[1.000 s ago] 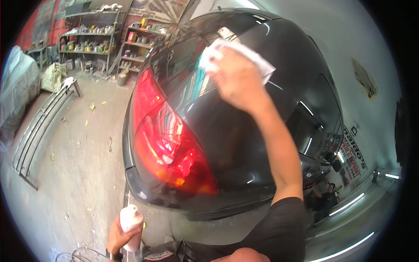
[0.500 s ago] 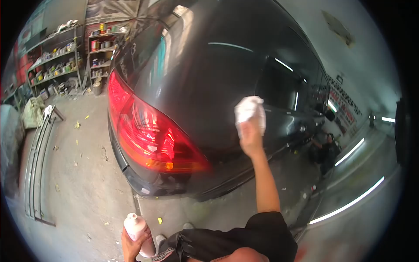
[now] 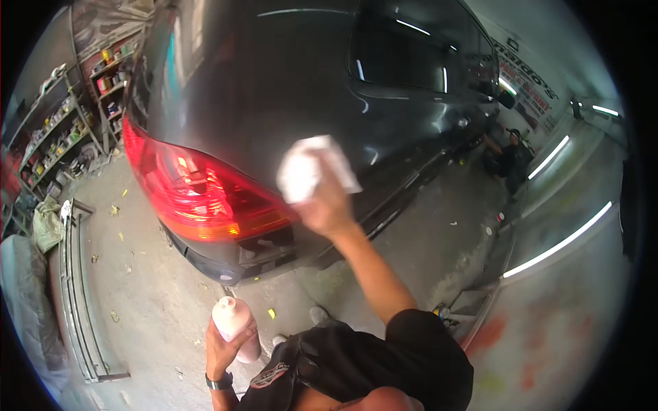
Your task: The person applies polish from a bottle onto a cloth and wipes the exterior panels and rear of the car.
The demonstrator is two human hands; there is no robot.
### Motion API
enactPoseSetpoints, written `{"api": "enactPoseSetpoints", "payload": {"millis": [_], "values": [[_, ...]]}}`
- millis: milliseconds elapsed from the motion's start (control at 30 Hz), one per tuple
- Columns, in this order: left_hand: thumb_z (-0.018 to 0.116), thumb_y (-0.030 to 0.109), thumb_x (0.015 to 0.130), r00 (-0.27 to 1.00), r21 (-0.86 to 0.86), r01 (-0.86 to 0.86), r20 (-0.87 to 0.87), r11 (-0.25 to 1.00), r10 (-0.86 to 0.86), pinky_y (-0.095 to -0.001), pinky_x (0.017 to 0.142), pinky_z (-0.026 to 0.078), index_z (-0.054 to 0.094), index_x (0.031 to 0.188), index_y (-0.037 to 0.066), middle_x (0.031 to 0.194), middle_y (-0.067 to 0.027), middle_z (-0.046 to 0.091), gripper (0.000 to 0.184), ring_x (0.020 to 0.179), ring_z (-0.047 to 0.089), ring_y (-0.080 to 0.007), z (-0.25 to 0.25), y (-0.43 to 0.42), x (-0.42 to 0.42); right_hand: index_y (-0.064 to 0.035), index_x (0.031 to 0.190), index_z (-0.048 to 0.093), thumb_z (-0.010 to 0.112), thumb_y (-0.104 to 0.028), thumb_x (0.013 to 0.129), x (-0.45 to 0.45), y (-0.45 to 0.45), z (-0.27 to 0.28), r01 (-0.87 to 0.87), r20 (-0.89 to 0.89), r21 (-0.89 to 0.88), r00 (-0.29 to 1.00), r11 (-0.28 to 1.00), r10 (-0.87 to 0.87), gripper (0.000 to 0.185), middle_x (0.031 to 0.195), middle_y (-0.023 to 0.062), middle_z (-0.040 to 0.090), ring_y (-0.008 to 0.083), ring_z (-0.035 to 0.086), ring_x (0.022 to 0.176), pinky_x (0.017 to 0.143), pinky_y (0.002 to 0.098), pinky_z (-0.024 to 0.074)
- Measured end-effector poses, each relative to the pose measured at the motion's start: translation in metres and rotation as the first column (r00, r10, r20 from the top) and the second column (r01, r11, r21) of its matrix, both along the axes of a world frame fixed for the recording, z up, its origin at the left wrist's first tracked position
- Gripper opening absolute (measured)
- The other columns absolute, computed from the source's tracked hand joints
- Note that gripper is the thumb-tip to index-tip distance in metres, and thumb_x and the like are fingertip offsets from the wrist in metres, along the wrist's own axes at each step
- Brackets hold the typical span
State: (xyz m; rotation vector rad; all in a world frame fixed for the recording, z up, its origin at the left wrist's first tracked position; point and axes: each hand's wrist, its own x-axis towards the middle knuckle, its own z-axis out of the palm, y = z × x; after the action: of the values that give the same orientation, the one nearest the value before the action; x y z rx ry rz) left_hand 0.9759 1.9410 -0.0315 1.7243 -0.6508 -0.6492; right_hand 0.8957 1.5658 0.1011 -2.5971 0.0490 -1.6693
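Note:
My right hand (image 3: 326, 209) grips a white cloth (image 3: 301, 171) and holds it at the dark car's rear side panel (image 3: 240, 116), just right of the red tail light (image 3: 199, 195). Hand and cloth are a little blurred, and I cannot tell how firmly the cloth meets the paint. Low in the view, my left hand (image 3: 223, 349) is wrapped round a pale pink bottle (image 3: 236, 322), held roughly upright with its narrow neck at the top. A dark watch sits on the left wrist.
Shelves (image 3: 58, 133) with several cans and bottles line the left wall. A metal frame (image 3: 75, 294) lies on the floor beside a plastic-covered bundle (image 3: 31, 294). Farther along the car, another person (image 3: 510, 161) crouches by its side. Light tubes (image 3: 558, 240) run along the right.
My right hand and the cloth have shifted left, closer to the tail light. The view has turned somewhat to the right. My left hand still holds the bottle.

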Motion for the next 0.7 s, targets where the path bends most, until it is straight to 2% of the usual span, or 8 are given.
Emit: {"api": "enactPoseSetpoints", "payload": {"millis": [133,200,267,400,533,600,667,700], "values": [[0.094,0.025,0.071,0.989,-0.077,-0.052,-0.145,0.996,0.041,-0.0378,0.091,0.055,0.058,0.128,-0.005,0.113,-0.0171,0.072,0.074,0.103,0.070,-0.0248,0.013,0.015,-0.012,0.0039,0.110,0.069,0.055,-0.020,0.103,-0.034,-0.082,0.027,0.179,0.116,0.125,0.974,0.976,-0.194,0.028,0.146,0.0244,0.054,0.0446,0.048,0.138,0.117,0.0516,0.0346],[0.094,0.025,0.071,0.995,-0.038,-0.046,-0.095,0.998,0.043,-0.0378,0.092,0.055,0.058,0.128,-0.005,0.113,-0.0171,0.073,0.075,0.103,0.070,-0.0249,0.000,0.025,-0.012,0.0046,0.112,0.067,0.057,-0.022,0.102,-0.026,-0.080,0.054,0.095,-0.220,0.138,0.973,0.986,-0.063,0.030,0.146,0.0257,0.053,0.0461,0.044,0.140,0.119,0.0533,0.0314],[0.094,0.025,0.071,0.999,-0.005,-0.044,-0.032,0.999,0.044,-0.0377,0.092,0.055,0.058,0.129,-0.005,0.113,-0.0172,0.073,0.075,0.104,0.071,-0.0250,-0.003,0.024,-0.011,0.0027,0.101,0.069,0.066,-0.026,0.095,0.011,-0.041,0.090,-0.120,-0.263,-0.178,0.962,0.977,0.070,0.029,0.149,0.0249,0.051,0.0414,0.046,0.141,0.117,0.0538,0.0347],[0.095,0.023,0.070,0.996,-0.042,-0.088,-0.034,0.995,0.087,-0.0377,0.093,0.055,0.057,0.129,-0.005,0.113,-0.0159,0.073,0.075,0.104,0.070,-0.0245,-0.004,0.014,-0.012,-0.0078,0.101,0.071,0.070,-0.026,0.087,0.096,0.010,0.134,-0.520,-0.511,-0.331,0.800,0.787,0.313,0.023,0.154,0.0133,0.051,0.0337,0.048,0.142,0.117,0.0446,0.0398],[0.093,0.017,0.071,0.970,-0.123,-0.170,-0.198,0.978,0.143,-0.0385,0.096,0.054,0.056,0.131,-0.004,0.116,-0.0140,0.071,0.073,0.107,0.069,-0.0240,-0.019,0.009,-0.014,-0.0098,0.116,0.073,0.065,-0.030,0.095,0.145,-0.042,0.228,-0.429,-0.355,-0.573,0.898,0.698,0.260,0.030,0.151,0.0126,0.054,0.0298,0.049,0.141,0.117,0.0431,0.0401],[0.091,0.011,0.072,0.973,-0.155,-0.215,-0.119,0.964,0.198,-0.0384,0.087,0.058,0.057,0.124,-0.002,0.104,-0.0145,0.073,0.063,0.096,0.071,-0.0241,-0.012,0.010,-0.020,-0.0090,0.120,0.074,0.063,-0.031,0.096,0.150,-0.075,0.291,-0.197,-0.137,-0.587,0.980,0.785,0.143,0.035,0.147,0.0138,0.057,0.0307,0.053,0.136,0.115,0.0428,0.0418],[0.091,0.012,0.071,0.911,-0.250,-0.272,-0.377,0.929,0.166,-0.0386,0.088,0.058,0.058,0.123,-0.002,0.105,-0.0143,0.072,0.063,0.097,0.071,-0.0240,-0.004,0.011,-0.027,-0.0085,0.118,0.073,0.064,-0.030,0.094,0.169,-0.140,0.350,-0.001,0.085,-0.547,0.995,0.837,0.057,0.033,0.140,0.0168,0.061,0.0327,0.057,0.132,0.113,0.0427,0.0432],[0.091,0.012,0.070,0.857,-0.288,-0.311,-0.496,0.906,0.137,-0.0387,0.089,0.058,0.059,0.123,-0.001,0.105,-0.0142,0.072,0.063,0.097,0.071,-0.0240,-0.002,0.010,-0.030,-0.0004,0.121,0.068,0.052,-0.032,0.101,0.173,-0.169,0.379,0.068,0.143,-0.534,0.990,0.843,0.011,0.041,0.136,0.0259,0.060,0.0402,0.056,0.129,0.111,0.0458,0.0427]]}}
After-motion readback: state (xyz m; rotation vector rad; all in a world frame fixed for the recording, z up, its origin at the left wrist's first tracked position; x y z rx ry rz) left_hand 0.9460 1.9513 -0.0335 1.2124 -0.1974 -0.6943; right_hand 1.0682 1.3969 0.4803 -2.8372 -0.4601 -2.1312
